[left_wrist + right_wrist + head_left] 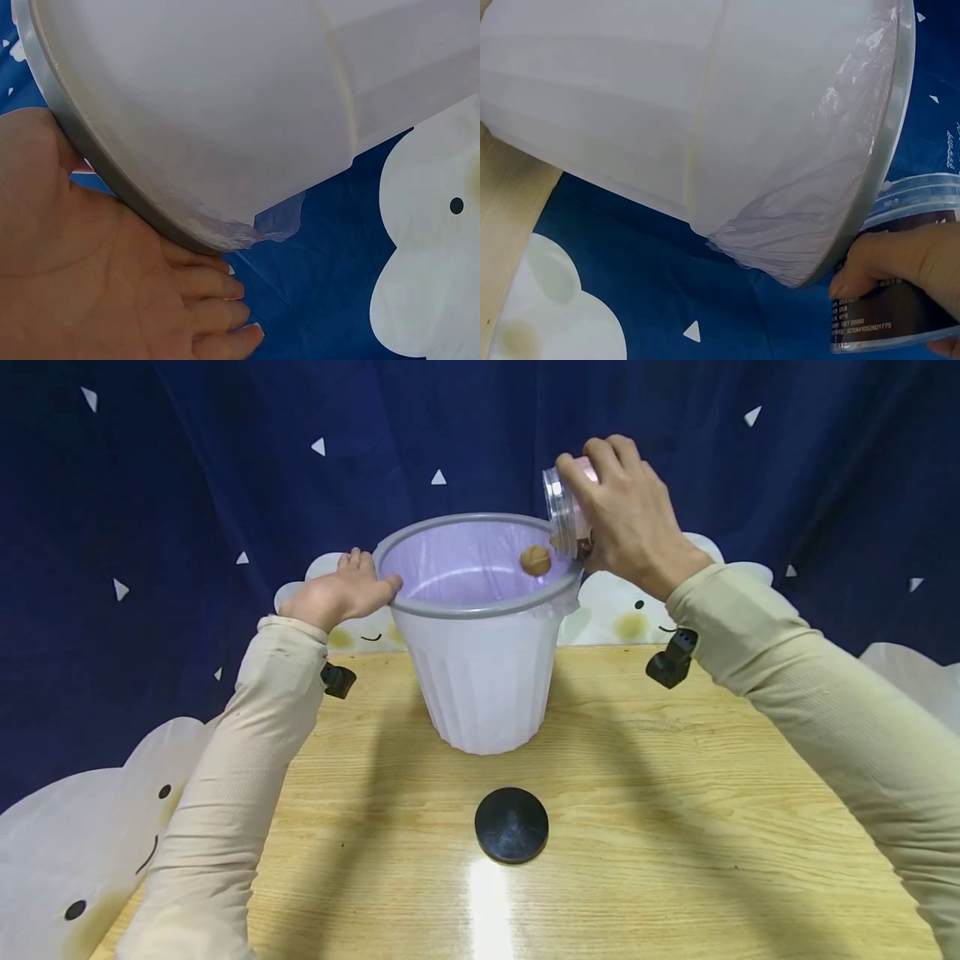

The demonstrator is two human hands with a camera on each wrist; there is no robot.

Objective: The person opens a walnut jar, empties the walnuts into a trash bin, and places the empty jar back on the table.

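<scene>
A white trash bin (pixel 480 677) with a grey rim and a pale purple liner bag (pixel 450 560) stands on the table. My right hand (pixel 630 514) grips a clear plastic jar (pixel 562 514) with a pink and dark label, tipped sideways so its mouth is over the bin's right rim. Just outside that mouth is a brown walnut (pixel 536 560), inside the bin's opening. My left hand (pixel 341 593) touches the left side of the rim, palm up, fingers fairly straight; the left wrist view shows the palm (pixel 97 277) against the rim. The bin's bottom is hidden.
A round black lid (pixel 512 825) lies on the wooden table (pixel 637 827) in front of the bin. Behind hangs a dark blue curtain (pixel 480 435) with white triangles and cloud shapes.
</scene>
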